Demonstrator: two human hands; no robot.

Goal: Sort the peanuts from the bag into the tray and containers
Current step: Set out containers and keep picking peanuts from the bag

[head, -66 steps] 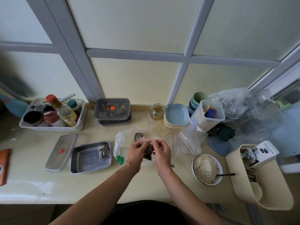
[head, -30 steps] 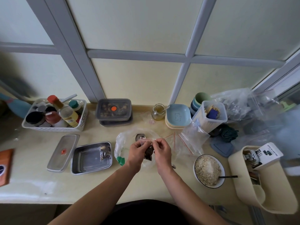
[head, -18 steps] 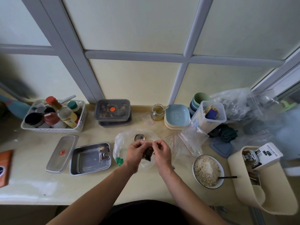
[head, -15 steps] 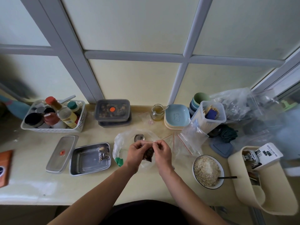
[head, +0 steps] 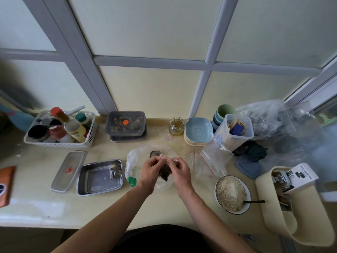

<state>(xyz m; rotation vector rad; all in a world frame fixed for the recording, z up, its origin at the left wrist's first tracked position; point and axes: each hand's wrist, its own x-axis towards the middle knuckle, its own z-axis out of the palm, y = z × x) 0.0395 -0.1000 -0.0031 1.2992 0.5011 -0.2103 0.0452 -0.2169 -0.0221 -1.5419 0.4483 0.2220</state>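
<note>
Fingers of both hands are pinching the top edge of the small peanut bag (head: 165, 171): left hand (head: 150, 171), right hand (head: 179, 170). Bag is hanging between them, long axis vertical. Tray (head: 99, 188) is lying to the left, nearer the left hand.

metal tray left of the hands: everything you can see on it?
Shallow rectangular stainless-steel tray with rounded corners, lying flat and uncovered on the pale yellow counter. One small clear packet of dark contents lies in its far right corner; the rest is bare. A matching metal lid with a red dot lies against its left edge.
</note>
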